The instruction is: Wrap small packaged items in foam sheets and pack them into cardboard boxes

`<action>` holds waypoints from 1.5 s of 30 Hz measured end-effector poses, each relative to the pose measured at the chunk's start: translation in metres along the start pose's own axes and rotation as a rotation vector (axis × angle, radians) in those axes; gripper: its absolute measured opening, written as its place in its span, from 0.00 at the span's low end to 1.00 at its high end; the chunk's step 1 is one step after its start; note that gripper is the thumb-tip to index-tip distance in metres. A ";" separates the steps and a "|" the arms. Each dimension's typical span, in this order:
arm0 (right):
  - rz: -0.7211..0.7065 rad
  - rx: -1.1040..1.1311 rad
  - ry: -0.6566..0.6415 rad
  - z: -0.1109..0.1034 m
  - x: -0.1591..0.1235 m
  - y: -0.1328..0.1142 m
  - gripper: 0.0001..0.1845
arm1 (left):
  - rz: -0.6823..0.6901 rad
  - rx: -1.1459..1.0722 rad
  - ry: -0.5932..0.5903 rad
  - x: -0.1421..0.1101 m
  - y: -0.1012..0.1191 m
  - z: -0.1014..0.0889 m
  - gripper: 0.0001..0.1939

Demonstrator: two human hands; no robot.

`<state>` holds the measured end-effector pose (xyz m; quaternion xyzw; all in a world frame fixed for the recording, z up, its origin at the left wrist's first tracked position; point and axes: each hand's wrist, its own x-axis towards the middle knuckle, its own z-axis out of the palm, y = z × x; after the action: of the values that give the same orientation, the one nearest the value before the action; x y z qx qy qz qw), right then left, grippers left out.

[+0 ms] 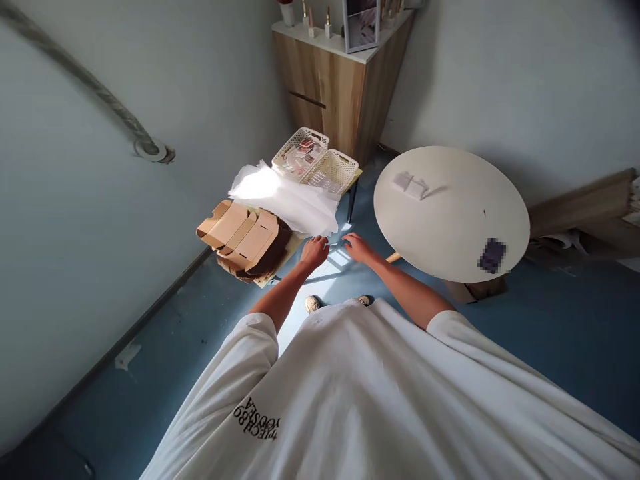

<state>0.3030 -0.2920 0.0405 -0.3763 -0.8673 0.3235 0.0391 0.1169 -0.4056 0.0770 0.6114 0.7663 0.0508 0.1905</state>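
My left hand [315, 251] hovers beside the front edge of a low table, its fingers loosely bent, a little apart and holding nothing. Facing it across a small gap is my right hand [357, 247], empty too, with its fingers curved and parted. Left of my left hand, flattened brown cardboard boxes [245, 235] lie in a stack on the low table. White sheets of thin paper or film [305, 208] spread just beyond them, partly in bright sunlight. Neither hand touches these things.
Behind the sheets stand one white basket [284, 160] of small printed packets and another basket [345, 160] of clear items. A round white table [450, 220] at right bears a small white folded item [411, 185] and a pixelated dark object [493, 255]. A wooden cabinet [340, 87] stands behind.
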 end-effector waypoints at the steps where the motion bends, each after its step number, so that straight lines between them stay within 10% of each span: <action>1: -0.028 0.003 -0.004 0.010 0.007 -0.014 0.23 | -0.020 -0.008 0.028 -0.008 -0.017 -0.004 0.15; 10: -0.175 0.015 -0.015 0.087 0.056 -0.125 0.21 | -0.293 -0.008 0.150 -0.058 -0.160 -0.033 0.19; 19: -0.190 0.027 -0.051 0.117 0.082 -0.173 0.21 | -0.367 -0.126 0.024 -0.065 -0.223 -0.040 0.19; 32: -0.292 -0.162 0.003 0.118 0.096 -0.215 0.31 | -0.230 -0.028 0.024 -0.077 -0.219 -0.040 0.21; 45: -0.501 -0.376 0.133 0.059 0.128 -0.256 0.23 | -0.085 0.047 0.228 -0.087 -0.171 -0.098 0.25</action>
<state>0.0325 -0.3666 0.1227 -0.1720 -0.9731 0.1128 0.1040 -0.0590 -0.5156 0.1339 0.5729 0.8092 0.0941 0.0898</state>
